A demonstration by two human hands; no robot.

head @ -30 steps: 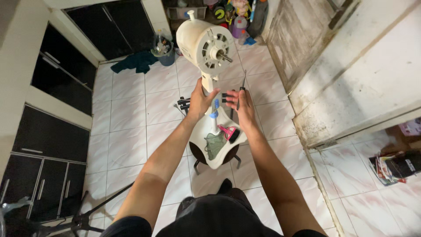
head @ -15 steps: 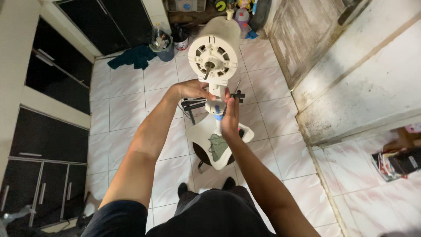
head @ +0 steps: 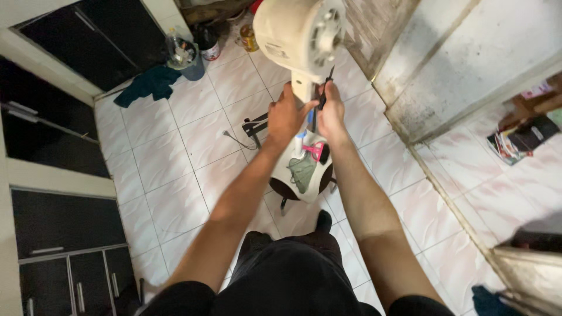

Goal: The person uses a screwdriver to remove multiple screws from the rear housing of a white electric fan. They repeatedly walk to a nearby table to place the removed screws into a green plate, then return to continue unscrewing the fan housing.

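The cream fan motor housing [head: 295,34] stands at the top of the view, its front face turned toward the right, and its neck [head: 302,89] runs straight down as an upright post into the pale fan base [head: 304,169], which rests on a dark round stool [head: 287,190] on the white tiled floor [head: 175,175]. Both hands meet at that neck, just under the housing. The left hand [head: 287,117] is wrapped around the post from the left side, fingers closed on it. The right hand [head: 332,112] presses in from the right, fingers curled around a slim dark screwdriver [head: 324,93] whose long axis runs nearly upright, alongside the neck, tip pointing up toward the housing's underside. The two hands are about equally near the neck. On the base lie a green cloth [head: 302,171] and a pink-handled brush [head: 316,151], just beside each other. Well apart, by the dark cabinets, a grey bucket [head: 190,65] holds a clear bottle; what else is in it I cannot tell.
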